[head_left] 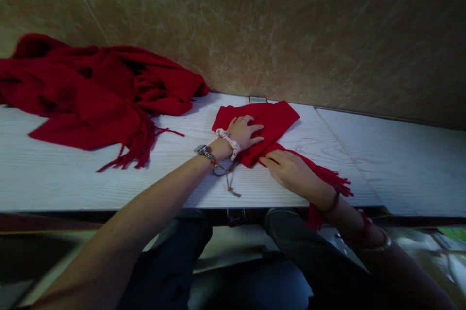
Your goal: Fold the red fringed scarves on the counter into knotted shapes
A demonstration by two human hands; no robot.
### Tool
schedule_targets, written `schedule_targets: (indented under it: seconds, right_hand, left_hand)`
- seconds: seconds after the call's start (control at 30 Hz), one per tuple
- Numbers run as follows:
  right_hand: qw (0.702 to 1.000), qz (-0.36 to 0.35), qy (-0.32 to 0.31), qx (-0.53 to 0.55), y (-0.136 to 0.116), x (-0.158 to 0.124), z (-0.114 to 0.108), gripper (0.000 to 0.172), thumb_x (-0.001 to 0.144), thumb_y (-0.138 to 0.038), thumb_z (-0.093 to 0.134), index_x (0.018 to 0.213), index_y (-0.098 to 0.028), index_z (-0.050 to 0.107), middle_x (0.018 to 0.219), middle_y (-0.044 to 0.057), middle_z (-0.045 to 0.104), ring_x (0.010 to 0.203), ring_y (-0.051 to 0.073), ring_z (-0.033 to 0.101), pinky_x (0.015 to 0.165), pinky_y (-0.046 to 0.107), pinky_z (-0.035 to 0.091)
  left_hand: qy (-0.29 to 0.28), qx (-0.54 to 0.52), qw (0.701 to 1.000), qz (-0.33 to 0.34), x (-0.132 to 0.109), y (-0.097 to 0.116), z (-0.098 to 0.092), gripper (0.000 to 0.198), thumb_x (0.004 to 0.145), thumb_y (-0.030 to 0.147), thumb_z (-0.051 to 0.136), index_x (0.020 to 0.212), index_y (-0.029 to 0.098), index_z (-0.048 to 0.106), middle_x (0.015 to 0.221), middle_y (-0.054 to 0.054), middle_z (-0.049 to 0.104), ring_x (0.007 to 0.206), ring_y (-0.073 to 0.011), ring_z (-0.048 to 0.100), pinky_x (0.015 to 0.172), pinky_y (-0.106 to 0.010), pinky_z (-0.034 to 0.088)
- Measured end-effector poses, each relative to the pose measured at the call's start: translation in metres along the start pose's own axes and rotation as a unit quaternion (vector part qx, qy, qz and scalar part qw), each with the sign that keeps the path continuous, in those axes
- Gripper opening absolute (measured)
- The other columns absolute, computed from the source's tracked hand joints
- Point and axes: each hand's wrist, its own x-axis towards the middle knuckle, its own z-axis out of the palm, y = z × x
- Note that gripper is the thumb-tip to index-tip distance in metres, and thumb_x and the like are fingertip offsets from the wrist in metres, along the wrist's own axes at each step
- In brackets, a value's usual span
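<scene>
A red fringed scarf lies partly folded on the white wood-grain tabletop. My left hand rests flat on its folded part, fingers spread. My right hand has its fingers closed on the scarf's lower edge, where a narrower strip runs out to the right. That strip's fringe spreads over the table beside my right wrist, and some red tassels hang over the front edge beneath the forearm. The part of the cloth under both hands is hidden.
A crumpled heap of red fringed cloth covers the table's left side. Against the back edge lies a small flat rectangular object, partly under the scarf. A brown marbled wall borders the white tabletop. My legs are below the front edge.
</scene>
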Motion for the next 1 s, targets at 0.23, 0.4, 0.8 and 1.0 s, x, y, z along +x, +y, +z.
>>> schedule_targets:
  seconds: [0.23,0.4,0.8,1.0]
  right_hand:
    - [0.999,0.036,-0.011,-0.027,-0.006,0.007,-0.002,0.020,0.083,-0.009,0.045,0.093,-0.011,0.062,0.081,0.009,0.061,0.073,0.018,0.052,0.063,0.031,0.039]
    - [0.996,0.046,0.076,-0.024,-0.007,0.009,-0.003,0.024,0.087,-0.013,0.039,0.089,-0.013,0.063,0.078,0.008,0.060,0.071,0.016,0.051,0.063,0.029,0.038]
    - [0.997,0.018,-0.024,0.072,-0.001,0.000,-0.008,0.025,0.084,-0.016,0.046,0.105,-0.013,0.060,0.085,0.008,0.059,0.079,0.017,0.051,0.070,0.031,0.044]
    - [0.988,0.076,-0.017,0.131,0.000,0.004,-0.009,0.031,0.081,-0.024,0.052,0.108,-0.012,0.058,0.092,0.010,0.058,0.086,0.019,0.051,0.075,0.035,0.045]
  left_hand:
    - [-0.002,-0.035,0.997,-0.069,0.009,0.007,-0.008,0.044,0.083,0.028,0.052,0.126,0.019,0.046,0.113,-0.009,0.057,0.104,-0.0234,0.053,0.088,-0.035,0.042]
    - [0.051,-0.063,0.996,-0.043,0.022,0.012,-0.007,0.034,0.084,0.020,0.047,0.118,0.020,0.053,0.117,-0.006,0.055,0.106,-0.0212,0.050,0.095,-0.036,0.037]
    - [0.013,-0.015,1.000,0.010,-0.011,-0.003,-0.007,0.046,0.085,0.046,0.045,0.128,0.028,0.045,0.142,-0.011,0.024,0.129,-0.0300,0.025,0.100,-0.046,0.030]
    - [-0.135,-0.018,0.990,0.025,-0.016,-0.014,-0.013,0.049,0.089,0.045,0.036,0.135,0.030,0.031,0.145,-0.008,0.022,0.132,-0.0294,0.018,0.103,-0.045,0.022]
